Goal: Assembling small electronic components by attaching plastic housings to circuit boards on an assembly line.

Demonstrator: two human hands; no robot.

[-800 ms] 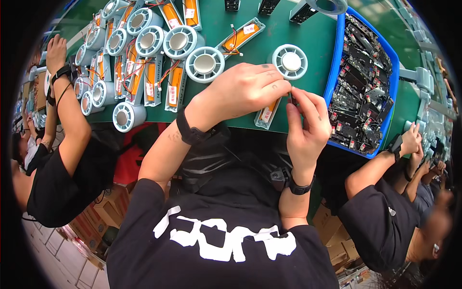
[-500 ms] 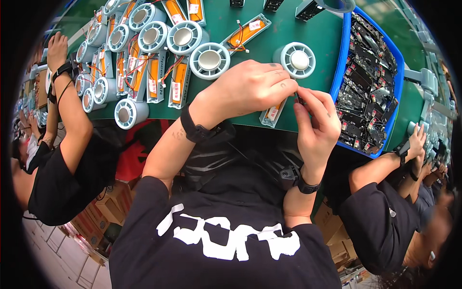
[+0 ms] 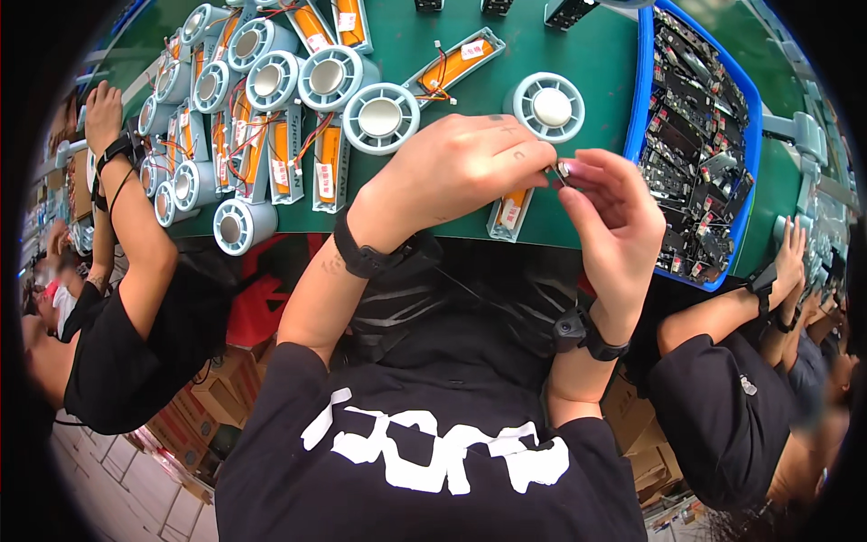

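My left hand (image 3: 465, 167) is closed, its thumb and forefinger pinching a small dark piece with a white end (image 3: 564, 169), too small to name. Beside that piece my right hand (image 3: 623, 203) has its thumb and forefinger apart, the tips close to it. Beneath my hands is a handheld fan unit: its round light-blue head (image 3: 549, 107) shows beyond my left fingers. The lower end of its handle, with an orange battery (image 3: 511, 210), shows nearer to me. My left hand hides the middle of this unit.
Several similar fan units (image 3: 381, 117) with orange batteries and loose wires crowd the left of the green table (image 3: 506, 68). A blue bin (image 3: 643, 90) full of black circuit-board parts stands right. Other people's arms (image 3: 135, 217) reach in at both sides.
My right thumb and forefinger have spread apart, and that hand has moved slightly right and away from my left. The small white-ended piece now shows between the hands.
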